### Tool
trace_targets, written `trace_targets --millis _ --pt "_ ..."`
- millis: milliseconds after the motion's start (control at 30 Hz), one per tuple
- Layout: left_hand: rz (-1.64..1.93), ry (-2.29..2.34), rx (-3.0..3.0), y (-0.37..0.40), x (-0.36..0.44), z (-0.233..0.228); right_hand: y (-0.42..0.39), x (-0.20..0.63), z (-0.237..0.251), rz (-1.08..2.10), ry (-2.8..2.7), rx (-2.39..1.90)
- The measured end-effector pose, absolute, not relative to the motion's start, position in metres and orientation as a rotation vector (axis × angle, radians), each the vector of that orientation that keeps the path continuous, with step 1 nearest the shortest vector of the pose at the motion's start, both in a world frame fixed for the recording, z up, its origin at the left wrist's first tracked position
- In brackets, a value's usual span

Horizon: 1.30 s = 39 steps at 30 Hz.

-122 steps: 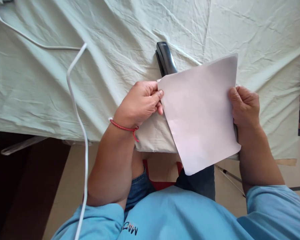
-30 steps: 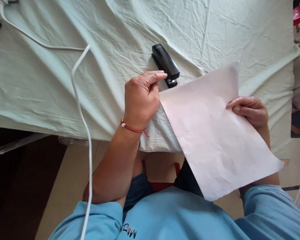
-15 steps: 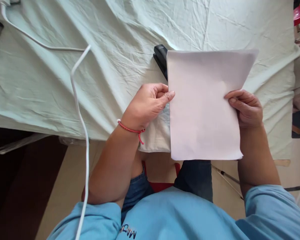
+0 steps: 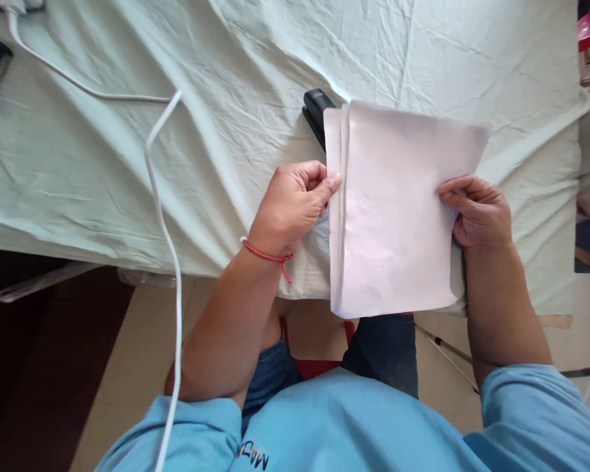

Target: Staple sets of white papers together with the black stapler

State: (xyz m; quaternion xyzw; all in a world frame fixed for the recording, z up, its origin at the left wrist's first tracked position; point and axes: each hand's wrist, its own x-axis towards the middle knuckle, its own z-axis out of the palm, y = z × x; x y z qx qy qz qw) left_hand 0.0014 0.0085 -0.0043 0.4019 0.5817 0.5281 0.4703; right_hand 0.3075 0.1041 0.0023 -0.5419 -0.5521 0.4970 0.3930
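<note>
White paper sheets (image 4: pixel 398 216), a thin loose stack, held above the table edge, covering part of a black stapler (image 4: pixel 315 111). Left hand (image 4: pixel 295 206) pinches the left edge; right hand (image 4: pixel 476 210) clasps the right edge. Likely light, limp, prone to fanning; grip both edges.

Count: 2 hands, left hand (image 4: pixel 295 203) & right hand (image 4: pixel 476 213). Paper sheets (image 4: pixel 393 210): at least 2 edges showing, exact no. can't tell. 1 black stapler (image 4: pixel 316 110). 1 white cable (image 4: pixel 164 216). 1 red wrist string (image 4: pixel 268 254). 1 tablecloth (image 4: pixel 226 78).
</note>
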Motion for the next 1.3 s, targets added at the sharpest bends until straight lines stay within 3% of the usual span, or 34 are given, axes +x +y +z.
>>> trace_targets --millis 433,1300 --pt "1.375 1.589 0.944 0.011 0.007 -0.013 0.107 0.31 -0.002 1.199 -1.415 -1.341" --pt "1.556 1.43 0.846 0.017 0.011 -0.017 0.116 0.309 -0.016 1.165 -1.337 -1.235"
